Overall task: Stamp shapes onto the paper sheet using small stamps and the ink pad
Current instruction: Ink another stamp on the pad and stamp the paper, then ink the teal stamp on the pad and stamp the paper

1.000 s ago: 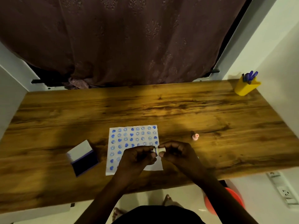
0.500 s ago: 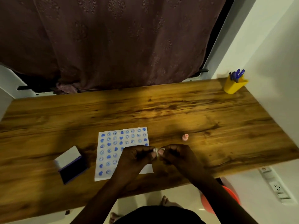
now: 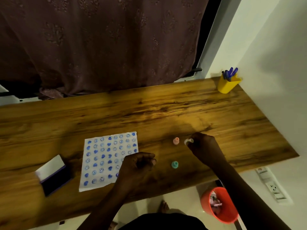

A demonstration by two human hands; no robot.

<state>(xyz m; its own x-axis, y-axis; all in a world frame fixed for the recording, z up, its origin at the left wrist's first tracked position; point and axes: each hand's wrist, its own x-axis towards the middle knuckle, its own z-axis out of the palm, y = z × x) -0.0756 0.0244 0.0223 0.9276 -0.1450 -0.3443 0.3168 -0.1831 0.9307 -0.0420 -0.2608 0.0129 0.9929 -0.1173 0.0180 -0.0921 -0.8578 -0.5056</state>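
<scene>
The white paper sheet (image 3: 106, 161) lies on the wooden table (image 3: 149, 110), covered with rows of blue heart and smiley prints. An open ink pad (image 3: 53, 175) with a dark blue pad and white lid sits left of it. A pink stamp (image 3: 176, 140) stands upright right of the sheet, and a teal stamp (image 3: 174, 164) stands nearer the front edge. My right hand (image 3: 203, 146) pinches a small whitish stamp (image 3: 188, 141) just right of the pink one. My left hand (image 3: 137, 165) hovers loosely curled over the sheet's lower right corner; nothing shows in it.
A yellow pen cup (image 3: 228, 83) with blue pens stands at the table's far right corner by the white wall. A brown curtain hangs behind the table. Below the front edge are an orange bin (image 3: 221, 206) and a power strip (image 3: 272, 186).
My hands, joined over the sheet around a small stamp, have parted. My right hand moved right with the whitish stamp to beside the pink one. A teal stamp now shows on the table.
</scene>
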